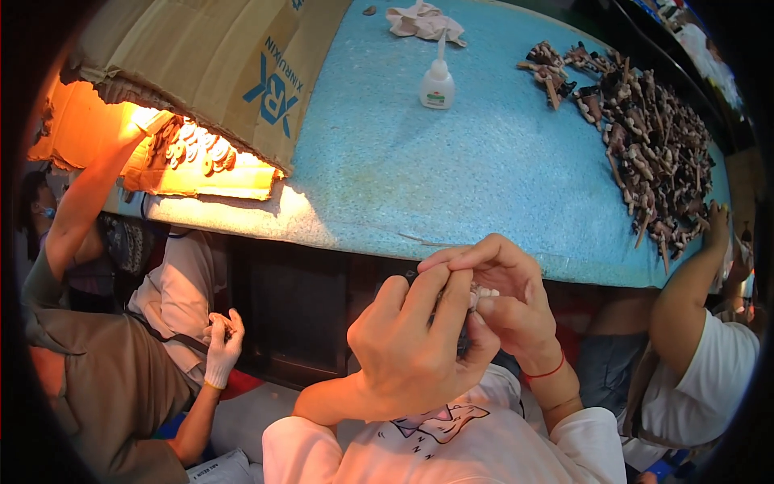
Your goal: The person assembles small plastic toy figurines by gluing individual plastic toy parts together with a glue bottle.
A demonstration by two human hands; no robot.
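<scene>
Just in front of my chest, my left hand [415, 339] and my right hand [516, 302] meet with fingers bent inward. Between the fingertips is a small, pale, knobbly piece [484, 294]; its exact kind cannot be made out. Its whitish end shows beside my right thumb, and my fingers cover the rest. The left fingers press in from the other side, closed over the same spot. Both hands are held close to the near edge of the blue tabletop [379, 153].
A white squeeze bottle [437, 84] stands near a crumpled pale cloth [426, 22]. Brown-and-pale figurines [657, 145] are heaped at right. Under a cardboard box [218, 56] at left, small pieces [193, 149] lie in orange light. Co-workers sit on both sides; one gloved hand [224, 347] holds something small.
</scene>
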